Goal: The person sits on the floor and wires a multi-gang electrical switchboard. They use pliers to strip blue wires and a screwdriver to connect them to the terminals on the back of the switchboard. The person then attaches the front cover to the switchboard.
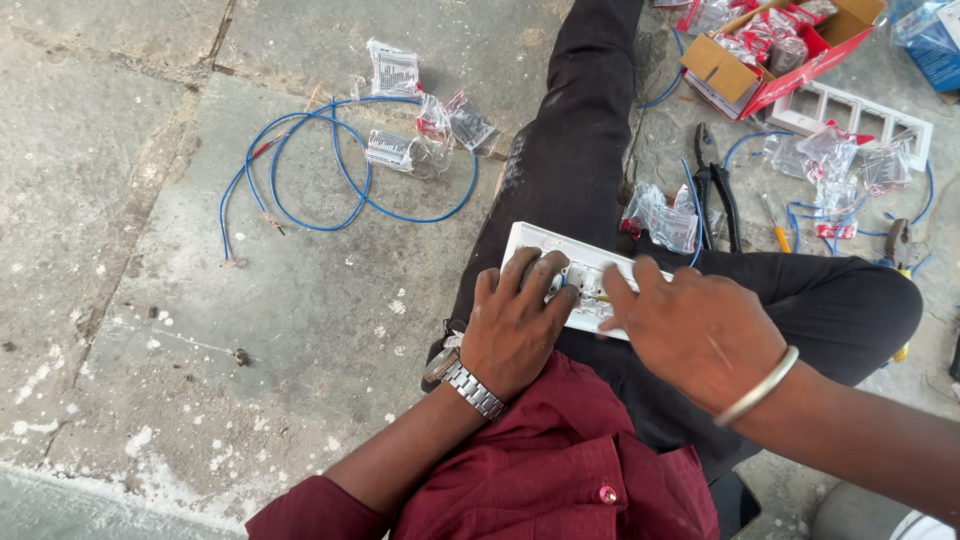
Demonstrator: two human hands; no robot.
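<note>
I hold one white switch plate across my lap, resting on my black trousers. My left hand lies over its near left part with the fingers curled down on it, gripping the plate. My right hand presses on its right part, fingers closed toward the middle where a small fitting shows; I cannot tell whether they pinch anything there. I wear one metal wristwatch on the left wrist and one metal bangle on the right.

On the stone floor to the left lies one long blue wire in loose loops, with about four small clear plastic packets at its upper edge. To the right of my leg sit one pair of black pliers, one clear bag just beside them, one yellow-handled screwdriver, and one second white frame with open windows. Toward the floor's far right corner stands one open cardboard box of packets. More clear wrappers and short blue wire pieces lie between the frame and my knee. My own hands hide most of the plate's middle.
</note>
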